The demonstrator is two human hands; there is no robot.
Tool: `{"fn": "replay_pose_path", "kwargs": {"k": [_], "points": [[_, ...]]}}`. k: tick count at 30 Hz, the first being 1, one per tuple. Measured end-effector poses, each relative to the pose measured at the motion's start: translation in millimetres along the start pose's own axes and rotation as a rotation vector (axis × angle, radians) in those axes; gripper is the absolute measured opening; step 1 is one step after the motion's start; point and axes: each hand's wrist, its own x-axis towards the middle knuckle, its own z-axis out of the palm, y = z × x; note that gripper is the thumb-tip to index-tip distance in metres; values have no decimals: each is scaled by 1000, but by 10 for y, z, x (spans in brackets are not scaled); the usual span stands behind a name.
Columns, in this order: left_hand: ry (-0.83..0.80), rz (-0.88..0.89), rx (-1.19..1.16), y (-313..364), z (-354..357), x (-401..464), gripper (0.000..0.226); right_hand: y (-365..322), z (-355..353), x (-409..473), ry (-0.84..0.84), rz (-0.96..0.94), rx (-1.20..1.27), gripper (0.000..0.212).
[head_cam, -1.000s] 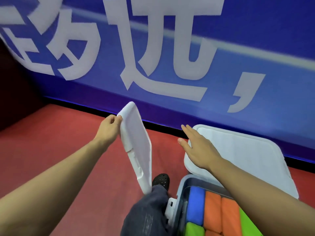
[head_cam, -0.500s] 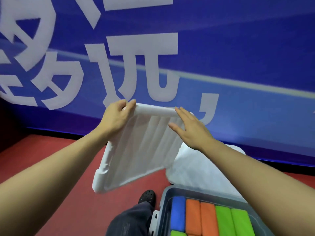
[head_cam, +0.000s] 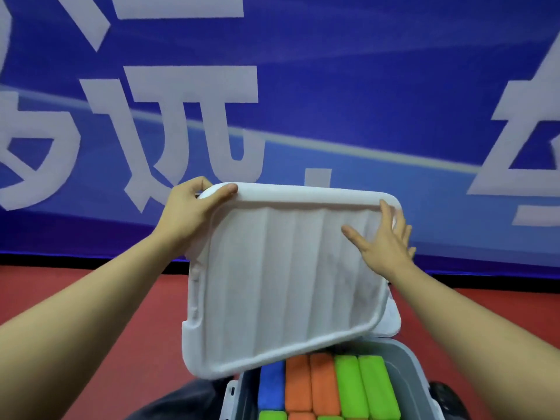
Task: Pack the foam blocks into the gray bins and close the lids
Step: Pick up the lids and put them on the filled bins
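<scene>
A white ribbed lid [head_cam: 281, 286] hangs tilted in the air above a gray bin [head_cam: 407, 365] at the bottom of the view. Blue, orange and green foam blocks [head_cam: 324, 383] fill the bin in rows. My left hand [head_cam: 194, 210] grips the lid's top left corner, thumb over the rim. At the lid's upper right, my right hand [head_cam: 381, 241] lies against the underside with straight, spread fingers. The lid hides the bin's far end.
A second white lid [head_cam: 391, 319] lies on the red floor [head_cam: 91, 298] behind the bin, mostly hidden. A blue banner wall [head_cam: 333, 86] with white characters stands close ahead. My dark trouser leg [head_cam: 181, 401] and a black shoe [head_cam: 442, 395] flank the bin.
The lid has swung from edge-on at my left to flat and wide over the bin. My right hand has moved from the lid on the floor to the held lid's right side.
</scene>
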Motion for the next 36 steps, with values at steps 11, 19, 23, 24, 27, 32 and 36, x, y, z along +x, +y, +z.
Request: {"fn": "replay_pose_path", "kwargs": {"k": [11, 19, 23, 24, 27, 32, 36], "points": [[-252, -369, -274, -1073, 638, -139, 50, 1682, 131, -269, -51, 398, 58, 125], [-241, -603, -185, -1990, 1140, -294, 64, 2356, 545, -431, -124, 575, 38, 126], [-200, -528, 73, -2302, 1445, -396, 49, 2576, 780, -523, -135, 648, -44, 125], [-224, -532, 120, -2394, 1503, -412, 49, 2628, 833, -539, -139, 664, -58, 127], [-298, -597, 183, -2649, 1613, -477, 48, 2746, 955, -579, -167, 705, -101, 132], [-271, -656, 236, -2978, 1685, -672, 67, 2938, 1125, -717, -240, 775, -179, 137], [-243, -666, 267, -3138, 1669, -841, 52, 3036, 1210, -776, -234, 764, -214, 134]]}}
